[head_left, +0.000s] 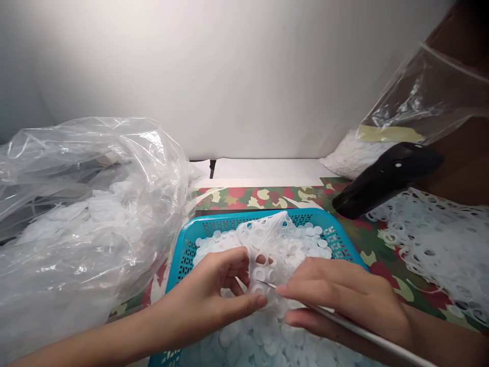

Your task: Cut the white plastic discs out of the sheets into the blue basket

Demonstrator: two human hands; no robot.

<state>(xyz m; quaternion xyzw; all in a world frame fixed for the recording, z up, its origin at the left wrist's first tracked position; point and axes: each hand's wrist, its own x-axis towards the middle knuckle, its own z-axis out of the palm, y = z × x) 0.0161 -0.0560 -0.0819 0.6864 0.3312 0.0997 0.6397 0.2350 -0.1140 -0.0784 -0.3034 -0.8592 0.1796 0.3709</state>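
A turquoise plastic basket (pixel 183 250) in front of me is heaped with several small white discs (pixel 263 336). Over it, my left hand (pixel 214 293) pinches a white punched sheet (pixel 269 237) full of round holes, fingers curled behind it and thumb in front. My right hand (pixel 344 295) is closed round a thin white stick-like tool (pixel 367 334), whose fine tip touches the sheet near my left thumb.
A large clear plastic bag (pixel 84 214) holding white material fills the left. A pile of punched white sheets (pixel 439 250) lies at right, beside a black object (pixel 385 183) and another clear bag (pixel 420 102). The tabletop has a camouflage-patterned cover (pixel 267 196); a white wall stands behind.
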